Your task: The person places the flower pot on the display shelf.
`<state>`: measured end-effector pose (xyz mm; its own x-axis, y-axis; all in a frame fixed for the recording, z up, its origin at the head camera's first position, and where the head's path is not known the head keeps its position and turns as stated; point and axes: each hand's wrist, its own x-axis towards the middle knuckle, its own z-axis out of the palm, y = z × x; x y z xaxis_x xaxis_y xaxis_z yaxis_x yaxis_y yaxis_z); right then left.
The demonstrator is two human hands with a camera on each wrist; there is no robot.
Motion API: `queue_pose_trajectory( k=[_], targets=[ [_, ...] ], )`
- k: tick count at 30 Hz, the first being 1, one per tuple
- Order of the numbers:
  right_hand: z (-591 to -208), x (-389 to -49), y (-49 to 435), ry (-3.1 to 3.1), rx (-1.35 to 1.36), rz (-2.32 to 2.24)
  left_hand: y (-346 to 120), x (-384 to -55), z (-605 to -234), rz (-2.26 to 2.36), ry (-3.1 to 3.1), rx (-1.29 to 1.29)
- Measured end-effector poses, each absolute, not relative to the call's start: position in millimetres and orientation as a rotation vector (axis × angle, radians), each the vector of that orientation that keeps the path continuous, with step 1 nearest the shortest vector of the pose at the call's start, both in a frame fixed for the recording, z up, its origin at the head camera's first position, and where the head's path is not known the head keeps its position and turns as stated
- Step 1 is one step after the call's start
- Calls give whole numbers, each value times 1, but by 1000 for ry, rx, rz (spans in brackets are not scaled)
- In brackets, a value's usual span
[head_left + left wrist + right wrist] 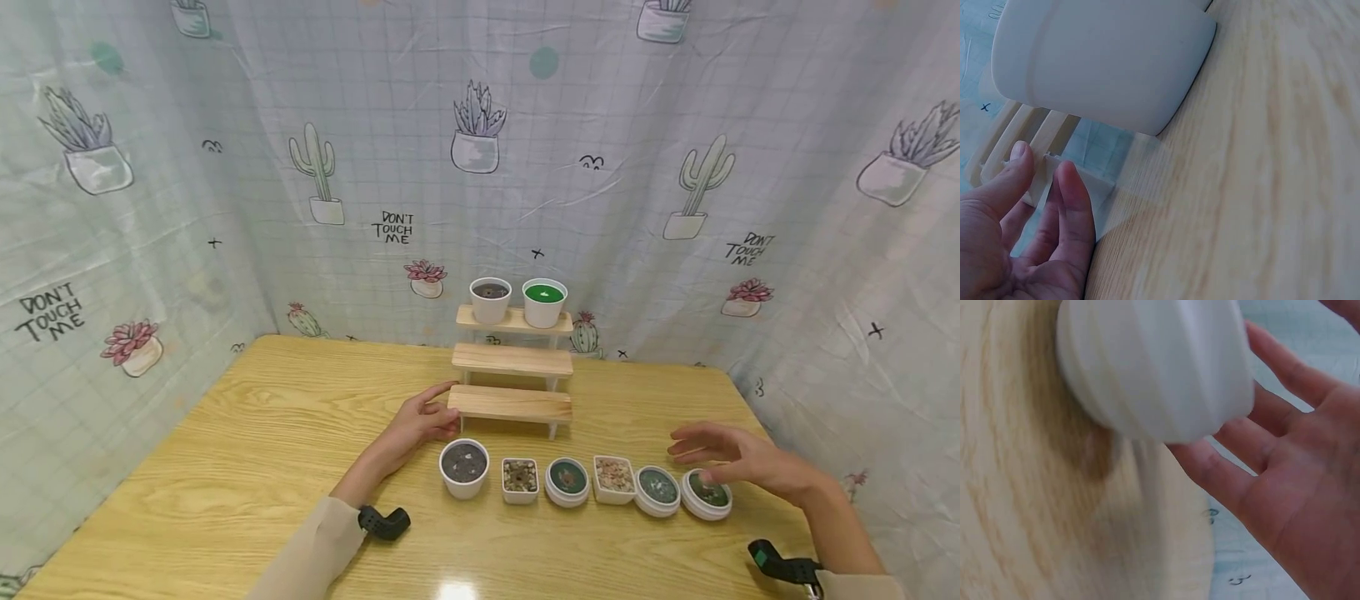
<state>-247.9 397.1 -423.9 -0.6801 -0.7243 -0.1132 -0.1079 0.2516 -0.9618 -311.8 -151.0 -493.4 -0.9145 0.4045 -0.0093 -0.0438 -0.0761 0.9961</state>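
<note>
My left hand holds the left end of a three-step wooden display stand. In the left wrist view its thumb lies by the step edge, and the fingers curl near the white leg. Over the rightmost round white pot hovers my right hand, its fingers spread and loosely bent. The right wrist view shows those fingers behind the ribbed side of a white pot; whether they touch it, I cannot tell. On the top step stand a grey-filled cup pot and a green-filled one.
In front of the stand runs a row of small white pots: a tall grey-filled cup, a square pebble pot, a round one, a square pinkish-gravel pot and another round one. A printed curtain surrounds the wooden table.
</note>
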Motion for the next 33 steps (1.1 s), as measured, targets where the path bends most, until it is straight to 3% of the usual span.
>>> queue_pose_trajectory(
  k=[23,30,33],
  targets=[
    [-439,-245,417,1798,-791,-1414,-151,-311,-491,2050,1907,388],
    [-440,-243,417,1825,-614,-1392,-152,-311,-492,2051,1904,393],
    [-443,-246,418,1813,-666,-1388,-152,-311,-492,2051,1905,398]
  ],
)
